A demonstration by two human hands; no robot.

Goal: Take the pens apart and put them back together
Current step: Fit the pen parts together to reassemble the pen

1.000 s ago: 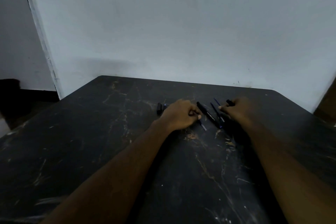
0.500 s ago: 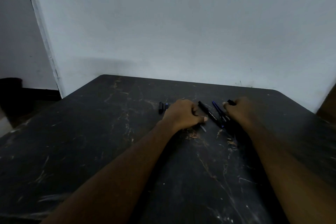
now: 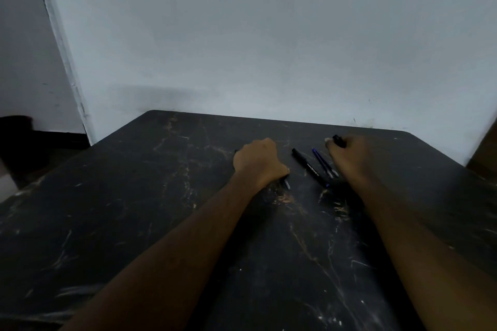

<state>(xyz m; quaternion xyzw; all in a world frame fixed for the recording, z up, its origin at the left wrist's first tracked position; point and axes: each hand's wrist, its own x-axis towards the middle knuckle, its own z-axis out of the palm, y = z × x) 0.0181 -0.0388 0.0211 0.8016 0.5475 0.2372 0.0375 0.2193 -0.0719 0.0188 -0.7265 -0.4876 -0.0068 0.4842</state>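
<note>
My left hand (image 3: 258, 161) lies knuckles-up on the black table (image 3: 161, 196), its fingers curled round a thin pen part whose silver tip (image 3: 287, 184) pokes out near the thumb. My right hand (image 3: 351, 160) rests to the right and grips a short black pen piece (image 3: 338, 140) that sticks out past the thumb. Between the hands a black pen (image 3: 309, 166) with white lettering lies on the table at a slant. Right beside it lies a blue refill (image 3: 322, 162). What else lies under either hand is hidden.
The table is scratched and dark, and its far edge meets a pale wall (image 3: 269, 48). A dark gap opens past the table's left corner (image 3: 32, 142). A brown object (image 3: 484, 153) stands at the right edge.
My left hand has slid left, away from the black pen, and now covers the small caps that lay to its left. The right hand has barely moved.
</note>
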